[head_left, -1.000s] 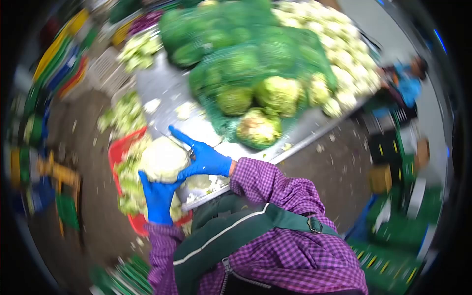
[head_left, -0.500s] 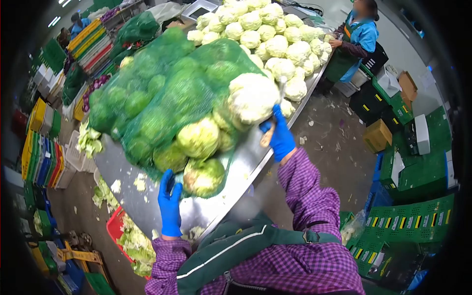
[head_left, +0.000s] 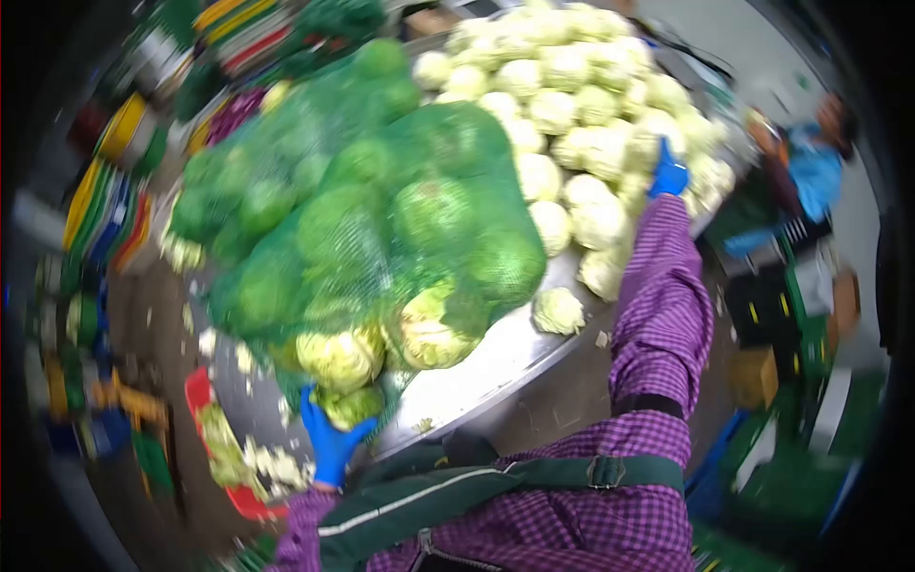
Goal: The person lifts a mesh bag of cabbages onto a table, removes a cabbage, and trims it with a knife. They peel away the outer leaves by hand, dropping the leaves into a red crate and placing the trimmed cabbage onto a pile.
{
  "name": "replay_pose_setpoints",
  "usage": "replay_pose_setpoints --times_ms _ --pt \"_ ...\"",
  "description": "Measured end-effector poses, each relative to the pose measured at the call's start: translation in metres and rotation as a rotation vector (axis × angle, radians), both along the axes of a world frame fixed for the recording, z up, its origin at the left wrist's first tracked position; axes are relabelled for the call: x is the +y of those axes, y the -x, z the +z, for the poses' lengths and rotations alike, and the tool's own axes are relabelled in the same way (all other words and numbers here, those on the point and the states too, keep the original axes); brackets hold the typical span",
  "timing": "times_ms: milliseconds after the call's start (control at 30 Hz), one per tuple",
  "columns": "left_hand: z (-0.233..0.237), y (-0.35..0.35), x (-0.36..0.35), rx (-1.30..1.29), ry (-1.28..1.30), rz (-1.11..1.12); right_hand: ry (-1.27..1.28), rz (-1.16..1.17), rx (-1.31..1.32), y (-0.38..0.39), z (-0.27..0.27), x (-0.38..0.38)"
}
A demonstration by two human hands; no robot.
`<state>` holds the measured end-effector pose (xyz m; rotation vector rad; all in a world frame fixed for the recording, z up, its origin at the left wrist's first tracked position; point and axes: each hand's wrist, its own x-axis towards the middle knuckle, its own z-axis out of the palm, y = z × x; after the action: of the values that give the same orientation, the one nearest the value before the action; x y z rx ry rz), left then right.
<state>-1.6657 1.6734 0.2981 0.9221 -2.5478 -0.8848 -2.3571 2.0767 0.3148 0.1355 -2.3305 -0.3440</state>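
Note:
My right hand [head_left: 670, 178], in a blue glove, is stretched out to the right side of the pile of pale trimmed cabbages [head_left: 591, 148]. It is against a pale cabbage [head_left: 658, 132], one finger lying along its side and the others partly hidden. My left hand [head_left: 334, 443], also gloved in blue, has thumb and fingers spread against a green cabbage [head_left: 351, 408] at the near edge of the green net bag [head_left: 353, 219]. Close by at the bag's mouth are a yellowish cabbage [head_left: 338, 357] and another with its cut base showing [head_left: 434, 329].
Everything lies on a metal table [head_left: 477, 400]; a lone pale cabbage [head_left: 559, 312] sits near its right edge. A red crate [head_left: 250, 505] of leaf scraps stands lower left. Beyond the pile is a person [head_left: 815, 172] in blue. Green crates [head_left: 801, 477] are at the right.
My right hand has carried a large pale cabbage away from beside the bag, forward and right to the pile. My left hand stays by the near cabbages. The view has turned.

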Motion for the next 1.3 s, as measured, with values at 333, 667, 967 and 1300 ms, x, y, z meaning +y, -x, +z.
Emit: replay_pose_setpoints --times_ms 333,667,967,1300 --pt "0.007 -0.030 -0.025 0.296 -0.730 0.382 1.246 0.429 -0.686 0.072 0.005 0.047" --pt "-0.054 -0.113 -0.055 1.085 -1.461 0.631 1.224 0.893 -0.691 -0.225 0.108 -0.150" --pt "-0.014 -0.179 -0.097 1.035 -0.982 0.193 0.929 1.408 -1.930 -0.562 0.080 -0.357" --pt "0.032 -0.260 -0.153 -0.049 0.157 0.376 0.997 0.856 -2.072 -0.742 -0.111 -0.474"
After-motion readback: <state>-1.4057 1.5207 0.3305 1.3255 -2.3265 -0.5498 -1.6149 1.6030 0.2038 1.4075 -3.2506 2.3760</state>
